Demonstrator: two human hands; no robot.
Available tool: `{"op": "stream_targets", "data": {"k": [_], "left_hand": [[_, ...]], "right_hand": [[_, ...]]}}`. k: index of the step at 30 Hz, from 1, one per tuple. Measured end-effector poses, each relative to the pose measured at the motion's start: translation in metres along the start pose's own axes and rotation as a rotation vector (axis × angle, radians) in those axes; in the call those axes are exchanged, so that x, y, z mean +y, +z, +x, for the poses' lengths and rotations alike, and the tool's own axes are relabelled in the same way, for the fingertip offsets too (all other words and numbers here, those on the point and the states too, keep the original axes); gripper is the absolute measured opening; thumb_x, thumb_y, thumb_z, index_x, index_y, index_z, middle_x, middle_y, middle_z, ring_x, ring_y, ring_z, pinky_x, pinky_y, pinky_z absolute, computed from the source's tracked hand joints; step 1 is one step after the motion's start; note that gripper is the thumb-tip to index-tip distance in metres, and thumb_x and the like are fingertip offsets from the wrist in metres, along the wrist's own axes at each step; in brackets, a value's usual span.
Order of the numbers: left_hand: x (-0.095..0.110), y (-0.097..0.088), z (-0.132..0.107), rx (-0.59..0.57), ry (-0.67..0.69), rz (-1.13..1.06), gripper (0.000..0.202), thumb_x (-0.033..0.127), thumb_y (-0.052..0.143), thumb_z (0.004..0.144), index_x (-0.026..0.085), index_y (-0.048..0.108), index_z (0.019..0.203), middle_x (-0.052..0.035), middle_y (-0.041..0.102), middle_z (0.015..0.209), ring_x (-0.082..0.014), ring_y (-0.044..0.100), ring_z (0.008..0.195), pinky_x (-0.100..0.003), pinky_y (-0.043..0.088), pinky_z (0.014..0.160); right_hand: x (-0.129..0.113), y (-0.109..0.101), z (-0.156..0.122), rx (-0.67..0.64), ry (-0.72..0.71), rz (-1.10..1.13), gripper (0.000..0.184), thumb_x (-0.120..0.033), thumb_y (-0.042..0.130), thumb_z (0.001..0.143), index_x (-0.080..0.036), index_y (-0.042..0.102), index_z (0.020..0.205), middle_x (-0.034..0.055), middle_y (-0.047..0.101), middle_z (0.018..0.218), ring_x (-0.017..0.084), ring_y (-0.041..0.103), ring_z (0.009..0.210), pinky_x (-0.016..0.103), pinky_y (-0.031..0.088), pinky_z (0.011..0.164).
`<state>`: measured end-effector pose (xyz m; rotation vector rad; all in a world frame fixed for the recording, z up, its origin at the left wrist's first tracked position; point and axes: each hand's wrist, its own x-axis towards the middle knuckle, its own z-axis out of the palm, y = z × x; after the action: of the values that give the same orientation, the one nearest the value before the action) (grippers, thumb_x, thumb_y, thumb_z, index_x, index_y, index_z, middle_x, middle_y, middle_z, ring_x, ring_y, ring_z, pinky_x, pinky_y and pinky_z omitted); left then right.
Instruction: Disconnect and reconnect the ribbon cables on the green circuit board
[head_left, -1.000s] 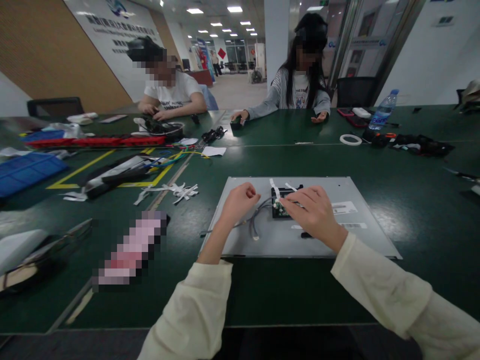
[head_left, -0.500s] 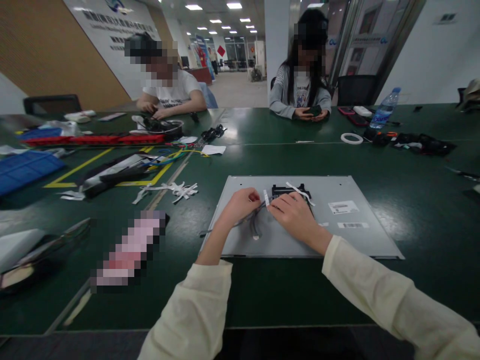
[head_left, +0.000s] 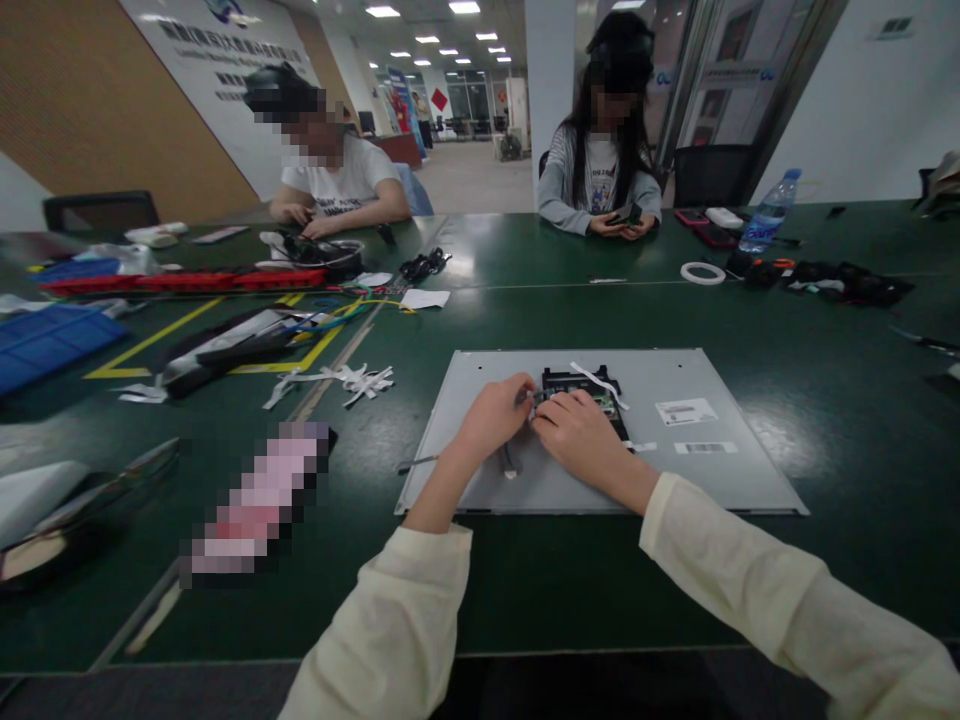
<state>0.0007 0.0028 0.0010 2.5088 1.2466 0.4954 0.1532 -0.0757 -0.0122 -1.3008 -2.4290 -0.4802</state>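
Note:
A flat grey metal panel lies in front of me, with a black frame holding a green circuit board at its middle. My left hand pinches a grey cable just left of that frame. Fingertip to fingertip with it, my right hand is closed at the same cable. A small bit of white tape shows between the fingers; most of it is hidden. Another white strip slants across the black frame. One cable end sticks out past the panel's left edge.
White tape strips lie left of the panel, near a blurred-out pink phone-like item. Farther left are a black-wrapped bundle and a blue crate. A tape roll and water bottle stand beyond. Two people sit opposite.
My left hand has moved right and slightly up, bringing the cable against my right fingertips. The white strip that stood up between my hands is now mostly covered by fingers.

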Motion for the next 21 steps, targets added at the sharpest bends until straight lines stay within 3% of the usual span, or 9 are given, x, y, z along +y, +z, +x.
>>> {"op": "stream_targets", "data": {"k": [4, 7, 12, 21], "left_hand": [[0.002, 0.005, -0.002, -0.043, 0.034, 0.084, 0.039, 0.019, 0.041, 0.087, 0.019, 0.048, 0.125, -0.0089, 0.067, 0.111, -0.0215, 0.062, 0.103, -0.033, 0.044, 0.091], [-0.001, 0.006, -0.003, -0.093, 0.080, 0.148, 0.052, 0.018, 0.035, 0.090, 0.020, 0.030, 0.141, -0.0099, 0.058, 0.128, -0.0201, 0.053, 0.119, -0.040, 0.033, 0.105], [-0.009, 0.006, -0.005, -0.176, 0.055, 0.215, 0.053, 0.023, 0.029, 0.092, 0.025, 0.022, 0.145, -0.0068, 0.039, 0.146, -0.0205, 0.027, 0.139, -0.048, 0.020, 0.111], [-0.011, 0.005, -0.008, -0.252, 0.068, 0.191, 0.058, 0.030, 0.032, 0.090, 0.024, 0.020, 0.146, -0.0039, 0.024, 0.153, -0.0220, 0.018, 0.142, -0.049, 0.016, 0.112]], "right_hand": [[0.000, 0.003, 0.000, -0.007, 0.008, 0.006, 0.017, -0.014, 0.046, 0.090, -0.013, 0.063, 0.091, 0.0082, 0.062, 0.094, 0.022, 0.050, 0.091, 0.039, 0.034, 0.082], [0.000, 0.005, 0.000, -0.006, -0.009, 0.037, 0.018, -0.013, 0.046, 0.090, -0.012, 0.064, 0.093, 0.0093, 0.063, 0.096, 0.022, 0.051, 0.096, 0.040, 0.035, 0.088], [0.000, 0.008, 0.001, 0.012, -0.056, 0.088, 0.020, -0.012, 0.047, 0.089, -0.011, 0.066, 0.094, 0.0111, 0.066, 0.101, 0.021, 0.051, 0.109, 0.044, 0.027, 0.104], [-0.025, -0.011, -0.012, -0.018, -0.046, 0.104, 0.039, -0.035, 0.042, 0.092, -0.006, 0.066, 0.102, 0.0171, 0.067, 0.103, 0.027, 0.052, 0.114, 0.054, 0.019, 0.110]]}}
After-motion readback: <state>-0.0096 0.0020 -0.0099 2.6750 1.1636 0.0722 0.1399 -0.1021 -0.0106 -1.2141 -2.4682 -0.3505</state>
